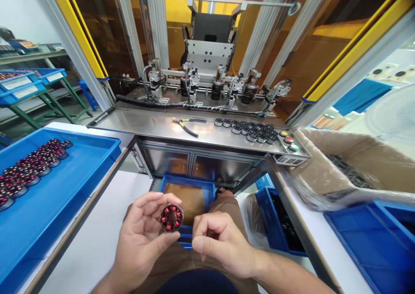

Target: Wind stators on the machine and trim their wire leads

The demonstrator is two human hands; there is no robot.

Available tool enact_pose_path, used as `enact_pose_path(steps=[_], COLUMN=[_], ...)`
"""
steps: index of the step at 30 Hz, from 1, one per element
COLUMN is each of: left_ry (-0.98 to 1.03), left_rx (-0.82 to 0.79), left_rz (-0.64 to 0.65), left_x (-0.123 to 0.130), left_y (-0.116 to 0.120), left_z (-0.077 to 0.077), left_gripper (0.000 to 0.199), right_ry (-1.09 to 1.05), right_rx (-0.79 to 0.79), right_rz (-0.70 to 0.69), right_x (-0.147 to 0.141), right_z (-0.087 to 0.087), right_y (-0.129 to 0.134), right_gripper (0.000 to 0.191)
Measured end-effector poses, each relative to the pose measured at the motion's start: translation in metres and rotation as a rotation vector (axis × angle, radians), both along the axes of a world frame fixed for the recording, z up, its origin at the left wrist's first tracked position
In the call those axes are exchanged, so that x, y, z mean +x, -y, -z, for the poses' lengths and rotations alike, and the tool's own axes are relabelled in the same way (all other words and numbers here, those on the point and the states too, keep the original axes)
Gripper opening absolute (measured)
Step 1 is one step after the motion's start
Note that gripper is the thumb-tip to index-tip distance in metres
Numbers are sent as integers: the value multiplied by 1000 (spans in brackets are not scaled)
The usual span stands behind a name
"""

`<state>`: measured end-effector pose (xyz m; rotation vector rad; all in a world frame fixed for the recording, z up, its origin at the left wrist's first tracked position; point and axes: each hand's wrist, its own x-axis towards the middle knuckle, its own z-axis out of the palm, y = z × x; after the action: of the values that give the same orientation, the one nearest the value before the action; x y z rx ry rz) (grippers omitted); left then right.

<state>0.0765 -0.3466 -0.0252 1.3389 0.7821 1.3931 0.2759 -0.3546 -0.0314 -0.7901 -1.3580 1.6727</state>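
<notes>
My left hand (142, 238) holds a round black part with red coils (171, 218), its thumb below and fingers above the rim. The coil side faces up toward the camera. Just right of it, my right hand (223, 242) is closed, thumb against curled fingers, apart from the round part. Whatever it may pinch is hidden. Beyond both hands, green-handled pliers (188, 125) lie on the metal bench (145, 123). Several black and silver round parts (249, 129) stand in a cluster to the right of the pliers.
A blue tray (87, 155) at left bears rows of red-coiled parts. Ahead stands a machine with fixtures (215, 88). Coloured push buttons (288, 140) sit at the bench's right end. Farther right are a lined carton (311, 173) and a blue bin (359, 238).
</notes>
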Motion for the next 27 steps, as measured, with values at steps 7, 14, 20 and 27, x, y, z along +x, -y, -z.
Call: enact_pose_path(steps=[7,14,20,27], left_ry=[-152,-184,-149,-11], left_rx=[210,200,161,-138], left_rz=[-129,-39,-76,97], left_x=[-1,5,-2,-5], left_y=[2,4,10,1], left_z=[-11,-24,-8,-2], left_gripper=[58,49,56,33], right_ry=[197,99,15,-20], right_rx=[358,470,408,323], right_rz=[179,166,239,316], right_x=[16,-4,-14,-19], right_z=[-17,-37,-31,-13], right_y=[-18,-22,-14,-12], right_gripper=[39,35,23,23])
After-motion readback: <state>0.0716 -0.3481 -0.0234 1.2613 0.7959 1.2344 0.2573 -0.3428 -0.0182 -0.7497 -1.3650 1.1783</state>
